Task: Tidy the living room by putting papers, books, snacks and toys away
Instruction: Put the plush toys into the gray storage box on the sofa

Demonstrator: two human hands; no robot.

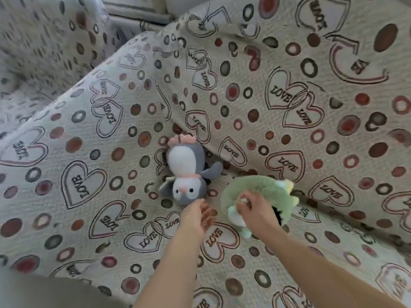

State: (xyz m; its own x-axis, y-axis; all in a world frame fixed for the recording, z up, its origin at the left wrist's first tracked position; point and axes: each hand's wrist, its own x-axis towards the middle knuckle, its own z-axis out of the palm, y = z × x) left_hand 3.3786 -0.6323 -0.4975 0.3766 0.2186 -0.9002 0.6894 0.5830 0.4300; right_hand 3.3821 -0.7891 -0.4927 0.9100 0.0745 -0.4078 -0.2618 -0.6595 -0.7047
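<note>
Your right hand [252,211] sits right of centre in the lower half of the frame, fingers curled into the green plush toy [258,196], pinching its fabric near a pale tag or patch. That toy lies under and beyond your hand, its pale yellow and mint spikes pointing toward the right of the frame. Your left hand [196,218] is just left of it, fingers relaxed and slightly spread, holding nothing; its fingertips reach the head of the grey and white penguin plush [188,167], though whether they touch it is hard to tell. The penguin lies on its back at the centre of the frame, head toward you, pink feet toward the top, one grey flipper stretched to the right. The two toys lie near each other without touching.

Both are soft, fuzzy and rounded. Beneath them spreads a woven, nubbly cream sofa cover [93,134], printed with outlined hearts and with red, brown and grey circles. The hearts read "LOVE" in dark capitals, repeated across the frame at many angles.
</note>
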